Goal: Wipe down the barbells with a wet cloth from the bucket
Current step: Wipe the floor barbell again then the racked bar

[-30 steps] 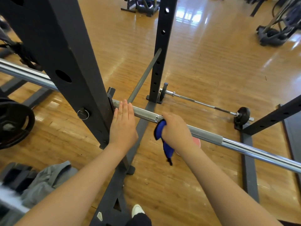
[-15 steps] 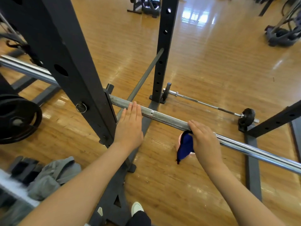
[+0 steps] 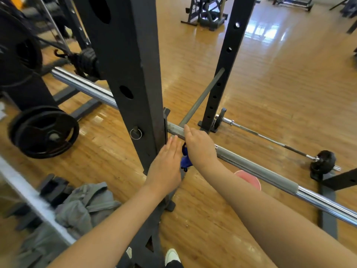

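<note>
Right hand [image 3: 201, 147] clamps my blue cloth [image 3: 185, 159] around the racked barbell [image 3: 251, 165] beside the upright [image 3: 135, 74], rubbing grime | left hand [image 3: 166, 167] flat, fingers straight, grasping nothing, steadying me.

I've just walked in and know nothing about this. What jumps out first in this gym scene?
Two bare hands meet at a long steel barbell running across the frame: the right hand presses a blue cloth against it, while the left hand lies flat beside the black rack post. A pink bucket peeks out below the bar at right, and black weight plates sit at left.
</note>
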The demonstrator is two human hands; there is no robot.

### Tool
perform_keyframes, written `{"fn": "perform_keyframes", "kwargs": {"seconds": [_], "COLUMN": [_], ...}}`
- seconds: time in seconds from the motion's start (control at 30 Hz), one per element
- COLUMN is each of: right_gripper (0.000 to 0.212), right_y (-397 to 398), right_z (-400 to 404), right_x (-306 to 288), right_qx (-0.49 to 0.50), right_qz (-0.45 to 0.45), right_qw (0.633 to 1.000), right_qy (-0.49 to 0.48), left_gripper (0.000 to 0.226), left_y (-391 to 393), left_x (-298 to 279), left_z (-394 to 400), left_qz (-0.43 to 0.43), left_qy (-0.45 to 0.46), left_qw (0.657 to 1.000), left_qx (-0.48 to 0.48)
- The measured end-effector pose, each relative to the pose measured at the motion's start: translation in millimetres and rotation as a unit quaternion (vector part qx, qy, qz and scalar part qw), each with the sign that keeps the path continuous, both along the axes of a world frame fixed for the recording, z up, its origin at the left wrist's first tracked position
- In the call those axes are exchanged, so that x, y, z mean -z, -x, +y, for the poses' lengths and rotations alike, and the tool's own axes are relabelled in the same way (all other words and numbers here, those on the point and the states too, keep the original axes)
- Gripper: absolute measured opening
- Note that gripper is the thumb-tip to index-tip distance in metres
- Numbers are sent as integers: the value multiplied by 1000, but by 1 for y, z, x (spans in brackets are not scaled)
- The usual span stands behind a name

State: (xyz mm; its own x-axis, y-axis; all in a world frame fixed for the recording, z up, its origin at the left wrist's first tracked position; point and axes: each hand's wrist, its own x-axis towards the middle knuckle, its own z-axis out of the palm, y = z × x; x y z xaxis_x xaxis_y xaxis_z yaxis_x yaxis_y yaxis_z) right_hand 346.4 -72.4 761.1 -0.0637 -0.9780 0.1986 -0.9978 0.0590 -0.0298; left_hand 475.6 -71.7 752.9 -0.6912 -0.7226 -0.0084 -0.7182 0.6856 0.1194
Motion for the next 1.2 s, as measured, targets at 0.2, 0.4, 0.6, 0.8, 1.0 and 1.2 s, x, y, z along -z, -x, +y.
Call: {"fn": "perform_keyframes", "kwargs": {"seconds": [0.2, 0.4, 0.6, 0.8, 1.0, 1.2], "right_gripper": [58, 66, 62, 41, 70, 72], "right_y": [-1, 27, 72, 83, 66, 23], "right_z": [-12, 31, 100, 114, 79, 17], "right_x": [8, 19, 23, 34, 23, 9], "right_qx": [-6, -10, 61, 75, 26, -26], "right_qz": [-20, -18, -26, -24, -14, 32], "right_qw": [1000, 997, 992, 984, 993, 998], "right_qy": [7, 72, 107, 161, 114, 51], "left_gripper": [74, 76, 83, 92, 100, 81], "left_y": [-6, 0, 16, 23, 31, 28], "left_x": [-5, 0, 11, 16, 18, 16], "left_z": [-5, -3, -3, 3, 9, 7], "left_qz": [-27, -27, -17, 0, -2, -41], "left_qy": [26, 54, 92, 96, 87, 94], "left_qw": [999, 997, 993, 994, 996, 991], "left_qx": [-4, 52, 74, 41, -19, -86]}}
